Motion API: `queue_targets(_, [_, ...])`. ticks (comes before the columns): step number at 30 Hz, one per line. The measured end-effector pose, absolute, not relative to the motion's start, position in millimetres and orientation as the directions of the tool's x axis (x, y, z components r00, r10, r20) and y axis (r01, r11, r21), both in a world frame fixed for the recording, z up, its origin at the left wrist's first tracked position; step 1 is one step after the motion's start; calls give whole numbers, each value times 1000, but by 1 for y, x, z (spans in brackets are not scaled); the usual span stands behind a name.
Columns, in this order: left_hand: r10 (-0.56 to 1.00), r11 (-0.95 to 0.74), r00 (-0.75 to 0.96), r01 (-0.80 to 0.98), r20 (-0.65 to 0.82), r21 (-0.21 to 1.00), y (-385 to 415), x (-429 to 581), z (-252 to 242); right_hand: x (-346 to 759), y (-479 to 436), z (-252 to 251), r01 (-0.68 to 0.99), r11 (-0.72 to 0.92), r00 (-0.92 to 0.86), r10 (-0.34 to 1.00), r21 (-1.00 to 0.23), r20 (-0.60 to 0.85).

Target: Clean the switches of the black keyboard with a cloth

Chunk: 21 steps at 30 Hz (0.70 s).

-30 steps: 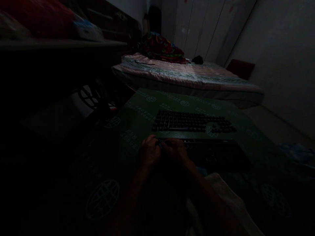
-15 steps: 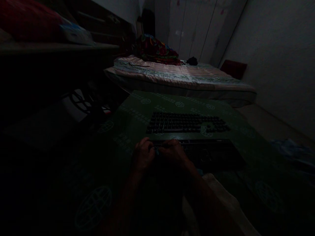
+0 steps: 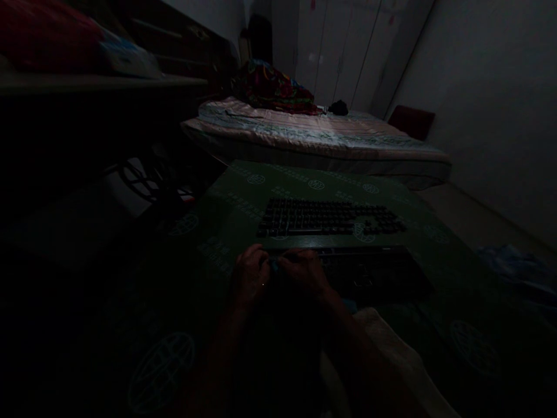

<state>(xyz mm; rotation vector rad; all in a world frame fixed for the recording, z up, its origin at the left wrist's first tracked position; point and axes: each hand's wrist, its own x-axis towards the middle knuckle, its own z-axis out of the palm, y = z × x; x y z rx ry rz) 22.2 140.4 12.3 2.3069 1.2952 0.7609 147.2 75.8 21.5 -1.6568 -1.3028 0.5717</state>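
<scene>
The view is very dark. A black keyboard base (image 3: 383, 270) lies on a green table, its left end hidden by my hands. My left hand (image 3: 250, 276) is closed at that left end, fingers curled over its upper edge. Close beside it, my right hand (image 3: 304, 270) is closed, fingertips pinched over the base. A small teal bit, perhaps cloth (image 3: 274, 265), shows between the two hands; its shape is unclear. Beyond the base, loose black keycaps (image 3: 331, 217) are laid out in rows like a keyboard, with a gap towards the right.
The green table cover (image 3: 209, 232) has pale globe prints. Pale cloth (image 3: 391, 342) lies near my right forearm, with a teal patch (image 3: 349, 305) beside it. A bed (image 3: 339, 139) stands beyond the table, a dark shelf (image 3: 108, 81) at left, and blue fabric (image 3: 517, 264) at right.
Both hands stay at the base's left end, with only slight finger movement. The whole view has shifted a little left and become darker.
</scene>
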Motion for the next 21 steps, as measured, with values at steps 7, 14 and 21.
queue_targets(7, [870,-487,422,654,255,579,140,23,14,142,80,21,612,-67,327,929,-788,174])
queue_targets(14, [870,-485,430,657,241,578,140,23,15,143,78,23,628,-85,309,940,-774,148])
queue_targets(21, [859,-505,433,632,273,588,140,23,14,151,70,31,584,-66,257,961,-809,107])
